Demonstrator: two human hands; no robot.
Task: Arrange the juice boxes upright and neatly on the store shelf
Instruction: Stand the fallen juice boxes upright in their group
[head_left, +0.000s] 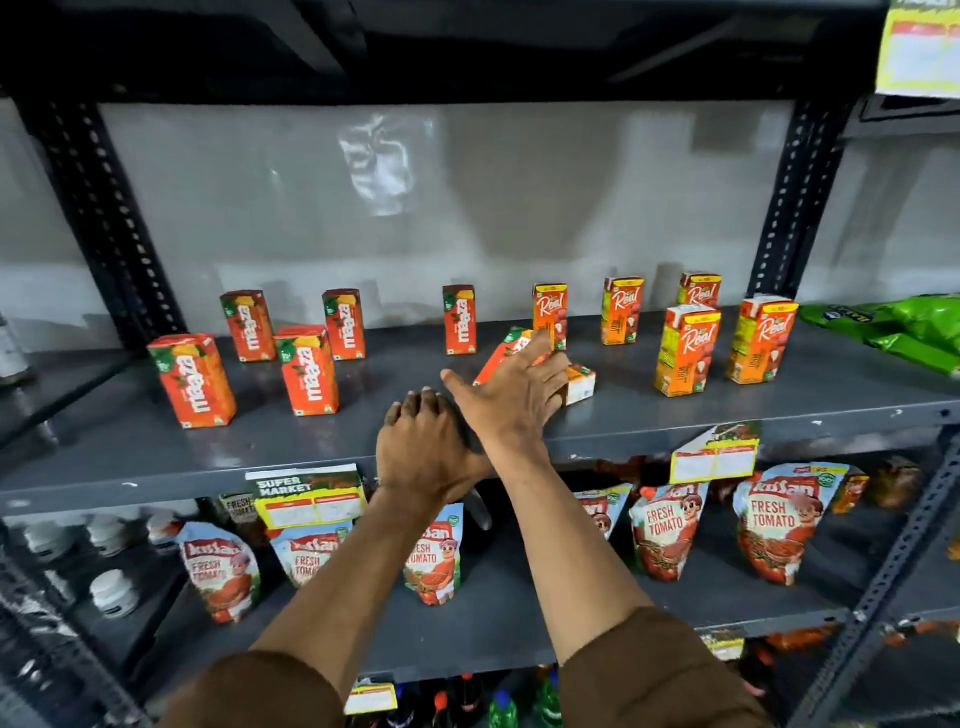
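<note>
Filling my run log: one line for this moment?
right hand: open, reaching fallen juice box | left hand: resting on shelf edge | other boxes: upright

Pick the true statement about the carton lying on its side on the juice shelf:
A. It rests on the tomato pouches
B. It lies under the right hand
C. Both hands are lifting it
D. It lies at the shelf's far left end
B: the toppled carton lies beneath the open right hand, while the left hand rests at the shelf edge.
</note>
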